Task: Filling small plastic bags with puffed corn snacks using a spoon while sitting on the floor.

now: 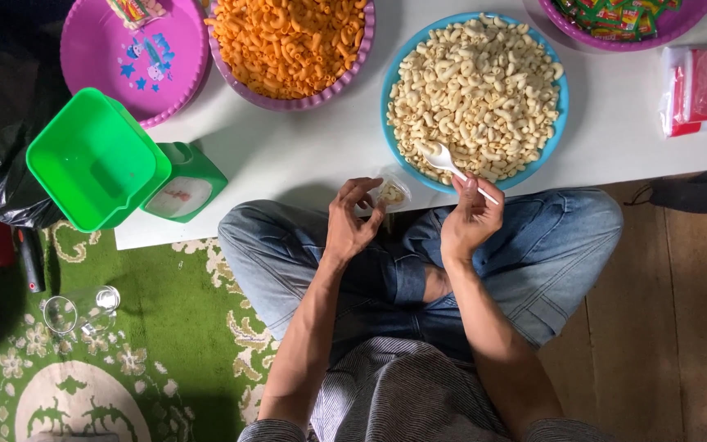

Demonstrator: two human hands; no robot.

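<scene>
My left hand (352, 219) pinches a small clear plastic bag (391, 193) that holds a few pale snack pieces, at the near edge of the white table (304, 155). My right hand (472, 219) grips a white plastic spoon (449, 161), whose bowl rests in the pale macaroni-shaped snacks at the near rim of the blue bowl (389, 98). Both hands hover over my crossed legs in blue jeans, a hand's width apart.
A purple bowl of orange macaroni snacks (288, 45) and an empty purple plate (132, 57) sit further back. A green scale with its green tray (96, 160) stands at the table's left corner. Wrapped sweets (615, 16), clear bags (701, 86) and a glass (75, 311) lie around.
</scene>
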